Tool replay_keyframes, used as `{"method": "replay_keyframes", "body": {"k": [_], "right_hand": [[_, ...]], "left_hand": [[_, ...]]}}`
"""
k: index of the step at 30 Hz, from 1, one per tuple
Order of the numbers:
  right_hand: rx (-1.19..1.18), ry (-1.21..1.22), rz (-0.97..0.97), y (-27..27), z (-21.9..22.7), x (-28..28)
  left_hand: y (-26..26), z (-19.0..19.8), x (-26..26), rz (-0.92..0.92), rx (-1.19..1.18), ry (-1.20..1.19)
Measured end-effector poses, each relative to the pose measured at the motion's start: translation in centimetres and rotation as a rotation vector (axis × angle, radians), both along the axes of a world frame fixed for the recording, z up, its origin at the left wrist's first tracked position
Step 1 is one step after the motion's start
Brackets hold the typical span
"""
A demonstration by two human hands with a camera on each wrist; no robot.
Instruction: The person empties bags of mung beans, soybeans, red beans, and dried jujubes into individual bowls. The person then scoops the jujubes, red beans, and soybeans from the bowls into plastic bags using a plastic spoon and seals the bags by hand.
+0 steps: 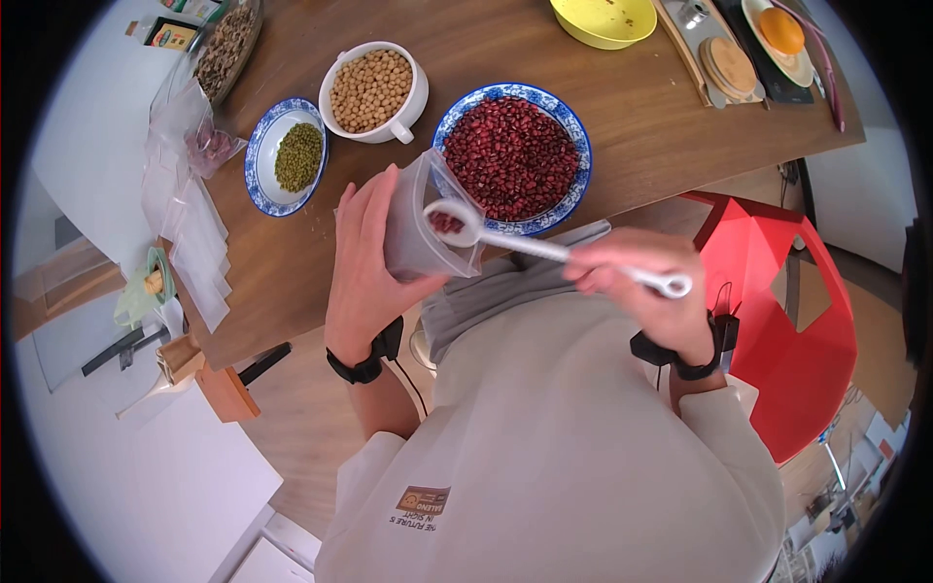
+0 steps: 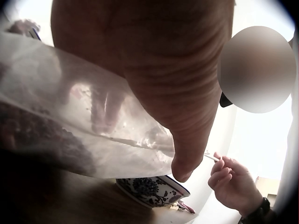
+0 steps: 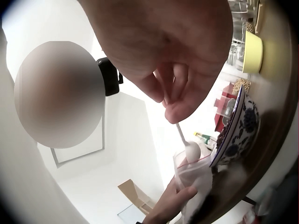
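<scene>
My left hand (image 1: 362,267) holds a clear plastic bag (image 1: 413,233), its mouth spread beside the blue-and-white bowl (image 1: 584,155) of dark red beans (image 1: 510,151). In the left wrist view, dark contents show through the bag (image 2: 88,116), with the thumb along its edge. A white spoon (image 1: 530,245) is gripped by its handle in my right hand (image 1: 646,277). The spoon's head, with some red beans in it, is at the bag's opening. From the right wrist, the spoon (image 3: 192,151) points down into the bag (image 3: 196,175), thumb and fingers pinching its handle.
Left of the bean bowl stand a white cup (image 1: 400,126) of chickpeas and an oval dish (image 1: 256,175) of green beans. Plastic bags (image 1: 185,209) lie along the table's left side. A yellow bowl (image 1: 603,34) is at the back. A red chair (image 1: 787,340) stands at right.
</scene>
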State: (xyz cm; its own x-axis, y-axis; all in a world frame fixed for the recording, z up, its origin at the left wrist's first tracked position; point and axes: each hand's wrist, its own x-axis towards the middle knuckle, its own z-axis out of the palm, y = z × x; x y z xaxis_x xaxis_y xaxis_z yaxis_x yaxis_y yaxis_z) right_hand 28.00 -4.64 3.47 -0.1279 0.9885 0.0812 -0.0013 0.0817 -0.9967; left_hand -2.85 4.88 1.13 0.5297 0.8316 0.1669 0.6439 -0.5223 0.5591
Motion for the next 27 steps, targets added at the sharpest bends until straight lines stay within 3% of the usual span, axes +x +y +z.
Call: {"method": "replay_keyframes", "body": {"k": [1, 3, 5, 9, 12, 14, 17, 24, 27], "right_hand": [[0.14, -0.095, 0.086, 0.3, -0.1, -0.4], [0.113, -0.083, 0.096, 0.2, 0.5, -1.3], [0.271, -0.217, 0.123, 0.4, 0.4, -1.5], [0.225, -0.217, 0.103, 0.6, 0.7, 1.3], [0.25, -0.271, -0.048, 0.7, 0.3, 3.1], [0.103, -0.289, -0.235, 0.5, -0.1, 3.4], [0.128, -0.435, -0.264, 1.0, -0.1, 3.3], [0.072, -0.247, -0.232, 0.7, -1.5, 2.4], [-0.075, -0.084, -0.305, 0.5, -1.6, 2.3]], "left_hand": [[0.0, 0.0, 0.0, -0.002, 0.0, 0.0], [0.1, -0.1, 0.0, -0.01, 0.01, -0.002], [0.1, 0.0, -0.1, -0.01, 0.012, 0.0], [0.1, 0.0, -0.1, -0.011, 0.022, -0.014], [0.0, 0.1, 0.0, -0.001, 0.008, -0.018], [0.0, 0.2, 0.1, 0.002, 0.001, -0.018], [0.0, 0.1, 0.1, 0.004, -0.002, -0.014], [0.0, 0.2, 0.2, 0.009, 0.0, -0.01], [0.0, 0.3, -0.1, -0.009, -0.033, 0.012]]}}
